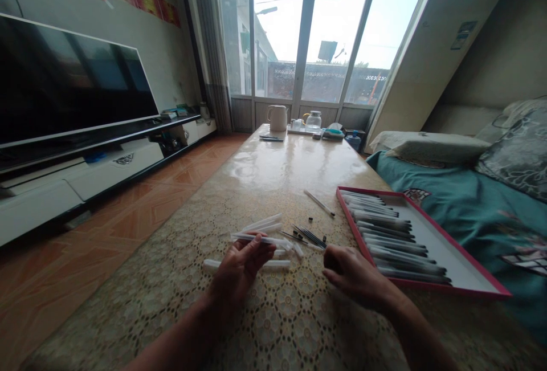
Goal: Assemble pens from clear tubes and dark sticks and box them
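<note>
My left hand (243, 263) is closed around a translucent white pen barrel (264, 239), held nearly level just above the table. More loose pen barrels (265, 223) lie behind and beneath that hand. To the right, my right hand (350, 273) has its fingers curled in at the near ends of several dark pen refills (311, 235). Whether it grips a refill is hidden by the fingers. Small black caps (310, 220) are scattered around the refills. Farther back lies a single pen (319, 203), its dark end toward me.
A red-rimmed box (474, 271) holding rows of dark-tipped pens (397, 237) sits right of my right hand. At the far end of the patterned table (290, 325) stand a beige kettle (277, 118), a glass jug (313, 122) and a tissue pack (333, 133). A sofa (436, 188) borders the right side.
</note>
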A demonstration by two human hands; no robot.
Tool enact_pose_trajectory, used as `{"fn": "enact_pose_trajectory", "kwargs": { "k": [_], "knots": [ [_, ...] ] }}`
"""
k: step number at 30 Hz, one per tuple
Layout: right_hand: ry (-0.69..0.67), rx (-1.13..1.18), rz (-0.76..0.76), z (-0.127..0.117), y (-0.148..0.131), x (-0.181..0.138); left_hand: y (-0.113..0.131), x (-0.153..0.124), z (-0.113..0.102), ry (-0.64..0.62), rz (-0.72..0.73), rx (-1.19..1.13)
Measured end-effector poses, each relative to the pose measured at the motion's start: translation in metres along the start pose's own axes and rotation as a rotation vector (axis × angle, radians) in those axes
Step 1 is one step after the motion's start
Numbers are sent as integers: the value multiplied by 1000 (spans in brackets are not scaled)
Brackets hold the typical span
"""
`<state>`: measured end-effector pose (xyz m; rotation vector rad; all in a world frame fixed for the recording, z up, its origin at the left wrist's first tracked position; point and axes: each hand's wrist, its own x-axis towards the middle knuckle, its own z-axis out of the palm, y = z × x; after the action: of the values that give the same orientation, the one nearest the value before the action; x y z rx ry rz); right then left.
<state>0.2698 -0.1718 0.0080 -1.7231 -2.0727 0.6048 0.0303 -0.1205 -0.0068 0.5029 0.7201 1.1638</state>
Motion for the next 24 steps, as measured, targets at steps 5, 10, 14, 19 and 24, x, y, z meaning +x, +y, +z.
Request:
{"fn": "enact_pose_trajectory", "kwargs": {
  "k": [5,10,14,19,24],
  "knots": [
    [173,439,-97,19,-29,11,-4,-2,-1,-57,15,61],
    [363,636,-132,41,-38,17,-5,0,-3,-75,10,65],
    [413,639,-125,48,-38,18,-6,1,-4,-115,18,80],
    [401,606,-116,45,-39,17,-8,1,-5,-147,21,107],
    [408,501,-159,43,-38,17,-8,0,-5,-155,27,137]
  ]
}}
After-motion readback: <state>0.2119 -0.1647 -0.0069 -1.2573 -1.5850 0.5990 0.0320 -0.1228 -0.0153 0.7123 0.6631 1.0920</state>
